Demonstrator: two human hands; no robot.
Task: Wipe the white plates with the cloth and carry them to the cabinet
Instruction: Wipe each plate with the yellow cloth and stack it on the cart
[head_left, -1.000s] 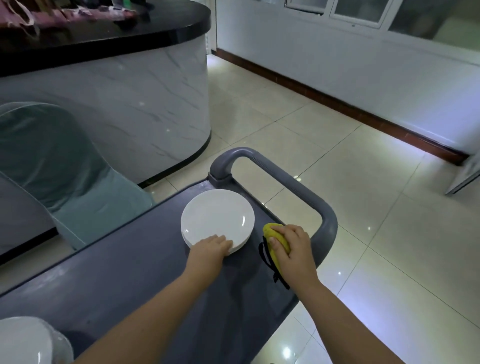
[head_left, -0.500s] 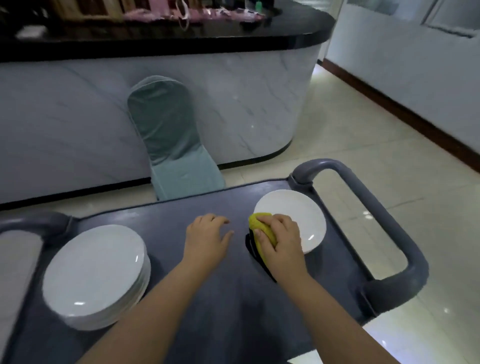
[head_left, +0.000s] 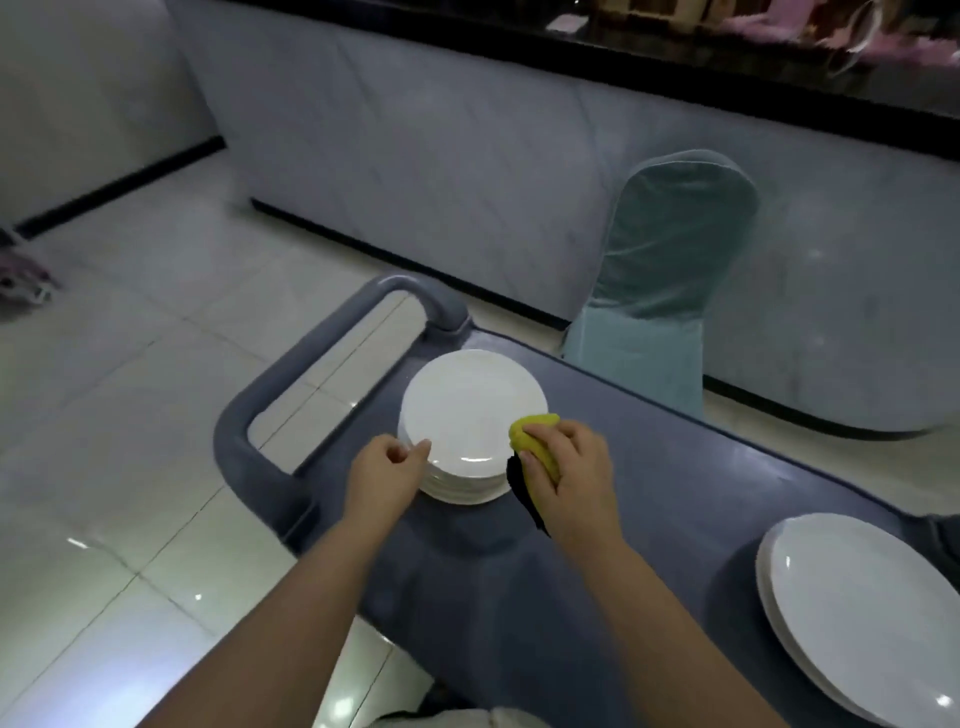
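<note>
– Grey cart top (head_left: 649, 493) is being used as the work surface, it seems; what is being held over it?

– A yellow cloth (head_left: 537, 436) is being gripped in the right hand (head_left: 576, 478), with the fingers curled round it. It is being pressed against the near right rim of the plate stack (head_left: 470, 410), which is sitting just ahead of both hands.

– And the left hand (head_left: 382, 473)?

– It is being rested at the stack's left rim, thumb touching the top plate's edge, the other fingers curled. Whether that rim is actually being pinched cannot be told.

– Why is the stack being flanked like that?

– Probably the top plate is being steadied from one side so that it is not being shoved off by wiping from the other.

– Where are the other plates being kept?

– A second stack (head_left: 862, 608) is being kept well to the right of the right forearm, apart from the one between the hands. Wiped and unwiped plates are possibly being separated that way, though which pile is which cannot be told.

– Is anything being carried to the cabinet?

– Nothing is being lifted, and no cabinet is being shown. Wiping is judged to be the step in hand. One caution: the cart handle (head_left: 270, 410) is lying just left of the left hand, so a plate being slid that way could be knocked against it.
</note>
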